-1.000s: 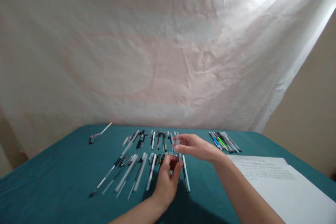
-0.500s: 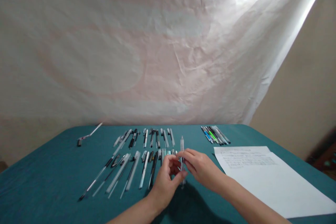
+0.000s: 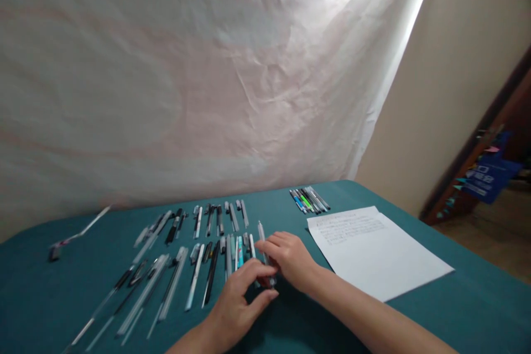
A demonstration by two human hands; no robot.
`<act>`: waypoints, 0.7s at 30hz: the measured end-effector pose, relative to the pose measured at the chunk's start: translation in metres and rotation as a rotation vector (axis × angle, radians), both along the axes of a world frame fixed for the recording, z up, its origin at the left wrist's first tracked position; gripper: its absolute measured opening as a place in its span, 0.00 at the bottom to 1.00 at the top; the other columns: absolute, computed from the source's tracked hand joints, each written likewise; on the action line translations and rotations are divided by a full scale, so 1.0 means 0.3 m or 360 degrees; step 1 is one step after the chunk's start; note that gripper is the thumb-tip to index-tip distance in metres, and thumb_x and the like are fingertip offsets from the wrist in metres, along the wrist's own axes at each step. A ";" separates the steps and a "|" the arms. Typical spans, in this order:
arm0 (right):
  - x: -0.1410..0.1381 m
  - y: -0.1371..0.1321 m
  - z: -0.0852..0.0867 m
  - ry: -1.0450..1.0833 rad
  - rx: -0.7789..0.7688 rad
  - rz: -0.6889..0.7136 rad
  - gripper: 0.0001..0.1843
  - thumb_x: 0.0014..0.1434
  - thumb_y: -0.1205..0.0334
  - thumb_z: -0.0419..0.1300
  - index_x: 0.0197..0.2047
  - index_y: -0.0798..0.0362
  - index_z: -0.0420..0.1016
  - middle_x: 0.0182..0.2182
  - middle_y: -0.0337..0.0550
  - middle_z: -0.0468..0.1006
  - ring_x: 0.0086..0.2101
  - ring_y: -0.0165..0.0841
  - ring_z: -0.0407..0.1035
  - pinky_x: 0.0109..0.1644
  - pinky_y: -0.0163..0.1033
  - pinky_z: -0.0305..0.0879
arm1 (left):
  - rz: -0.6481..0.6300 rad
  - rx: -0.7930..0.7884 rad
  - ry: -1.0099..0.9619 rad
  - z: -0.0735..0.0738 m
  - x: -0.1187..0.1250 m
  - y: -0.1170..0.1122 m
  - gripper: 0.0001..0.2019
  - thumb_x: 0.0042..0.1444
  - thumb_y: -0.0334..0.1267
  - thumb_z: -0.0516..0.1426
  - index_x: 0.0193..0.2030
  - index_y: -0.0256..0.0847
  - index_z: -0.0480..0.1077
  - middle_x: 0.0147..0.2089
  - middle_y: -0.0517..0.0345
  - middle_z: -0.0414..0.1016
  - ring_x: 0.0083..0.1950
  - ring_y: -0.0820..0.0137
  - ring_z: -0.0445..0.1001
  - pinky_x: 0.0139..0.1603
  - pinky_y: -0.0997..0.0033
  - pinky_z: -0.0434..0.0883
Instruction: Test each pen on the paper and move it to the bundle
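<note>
A clear pen barrel [image 3: 261, 232] stands tilted between my two hands, above the green cloth. The fingers of my right hand [image 3: 290, 257] are closed on it from the right. My left hand [image 3: 238, 301] curls round its lower end, with the thumb below and the forefinger above. Part of the barrel is hidden behind the fingers. Just left of the hands lies a row of pens with caps and clear barrels beside them, among them a light blue pen [image 3: 240, 251] and a black pen [image 3: 212, 274].
A second row of pens and caps [image 3: 198, 221] lies farther back. A bundle of pens [image 3: 309, 200] rests at the back right. A written sheet of paper [image 3: 373, 254] is on the right. A thin bent item [image 3: 83, 230] lies far left. Behind hangs a pale sheet [image 3: 207, 94].
The view has turned right, so table and pens appear farther left and a doorway shows. The left thumb and forefinger are wider apart at the barrel's lower end; the right hand keeps hold.
</note>
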State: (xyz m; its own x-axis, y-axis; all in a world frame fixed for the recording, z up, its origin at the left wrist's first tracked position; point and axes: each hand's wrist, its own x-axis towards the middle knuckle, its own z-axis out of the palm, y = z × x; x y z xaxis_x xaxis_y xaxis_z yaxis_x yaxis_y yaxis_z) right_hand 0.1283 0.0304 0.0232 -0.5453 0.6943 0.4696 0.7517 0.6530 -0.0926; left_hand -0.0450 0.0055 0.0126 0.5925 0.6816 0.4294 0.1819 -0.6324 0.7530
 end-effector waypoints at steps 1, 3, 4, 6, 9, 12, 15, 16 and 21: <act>0.001 0.001 -0.006 -0.0009 0.0025 0.0001 0.09 0.58 0.63 0.55 0.43 0.52 0.70 0.28 0.39 0.74 0.30 0.31 0.63 0.35 0.36 0.52 | 0.0003 0.0023 -0.0006 -0.001 0.000 -0.001 0.09 0.55 0.35 0.55 0.44 0.43 0.67 0.36 0.58 0.69 0.38 0.70 0.69 0.42 0.71 0.66; 0.002 0.002 -0.014 -0.0033 0.0068 -0.0010 0.09 0.59 0.62 0.54 0.44 0.52 0.69 0.28 0.39 0.73 0.31 0.32 0.62 0.35 0.36 0.52 | 0.0011 0.0054 -0.0020 -0.004 0.000 -0.001 0.08 0.56 0.34 0.54 0.43 0.42 0.66 0.36 0.58 0.69 0.38 0.71 0.69 0.42 0.72 0.66; 0.001 0.000 -0.015 -0.0044 0.0083 -0.0019 0.09 0.60 0.62 0.53 0.44 0.53 0.69 0.28 0.40 0.73 0.31 0.32 0.62 0.35 0.36 0.52 | 0.0012 0.0063 -0.0023 -0.007 -0.001 0.000 0.08 0.57 0.33 0.54 0.43 0.42 0.66 0.36 0.58 0.69 0.38 0.71 0.69 0.41 0.72 0.66; -0.005 -0.005 -0.010 -0.0071 0.0092 -0.0037 0.10 0.60 0.62 0.53 0.45 0.53 0.69 0.28 0.40 0.73 0.31 0.32 0.63 0.35 0.36 0.52 | -0.0001 0.0074 -0.0018 -0.015 -0.002 0.003 0.08 0.57 0.33 0.53 0.44 0.43 0.66 0.36 0.58 0.69 0.38 0.71 0.69 0.41 0.72 0.67; -0.005 -0.006 0.018 -0.0139 0.0023 -0.0119 0.10 0.60 0.62 0.53 0.45 0.52 0.68 0.31 0.42 0.73 0.33 0.33 0.64 0.36 0.37 0.53 | -0.0003 0.0067 0.0017 -0.035 -0.004 0.012 0.15 0.56 0.35 0.55 0.50 0.46 0.62 0.39 0.58 0.70 0.39 0.71 0.70 0.43 0.71 0.67; 0.046 0.021 0.057 -0.0117 -0.0177 -0.0313 0.15 0.58 0.68 0.52 0.48 0.49 0.67 0.35 0.43 0.74 0.36 0.33 0.66 0.37 0.35 0.54 | 0.0053 0.0000 0.0039 -0.051 -0.009 0.016 0.28 0.52 0.39 0.59 0.58 0.50 0.53 0.45 0.57 0.69 0.40 0.70 0.70 0.45 0.68 0.68; 0.174 0.076 0.081 0.0124 -0.0428 -0.0573 0.25 0.53 0.75 0.51 0.52 0.45 0.65 0.40 0.42 0.73 0.37 0.32 0.67 0.37 0.33 0.56 | 0.0059 -0.0048 0.0098 -0.052 -0.012 0.014 0.27 0.52 0.41 0.59 0.57 0.49 0.53 0.46 0.57 0.69 0.41 0.70 0.70 0.45 0.68 0.68; 0.227 0.097 0.084 0.0156 -0.0435 -0.0639 0.26 0.51 0.76 0.51 0.52 0.47 0.64 0.41 0.43 0.73 0.37 0.32 0.67 0.37 0.34 0.56 | 0.0040 -0.0041 0.0122 -0.049 -0.013 0.012 0.25 0.52 0.41 0.58 0.56 0.48 0.56 0.45 0.56 0.69 0.41 0.70 0.70 0.45 0.68 0.68; 0.449 0.166 0.054 0.0202 -0.0658 -0.0670 0.17 0.51 0.71 0.54 0.45 0.52 0.68 0.35 0.43 0.74 0.26 0.29 0.65 0.29 0.32 0.57 | -0.0056 0.0070 0.0161 -0.023 -0.014 0.005 0.13 0.56 0.40 0.54 0.48 0.44 0.62 0.42 0.56 0.68 0.40 0.70 0.69 0.44 0.71 0.67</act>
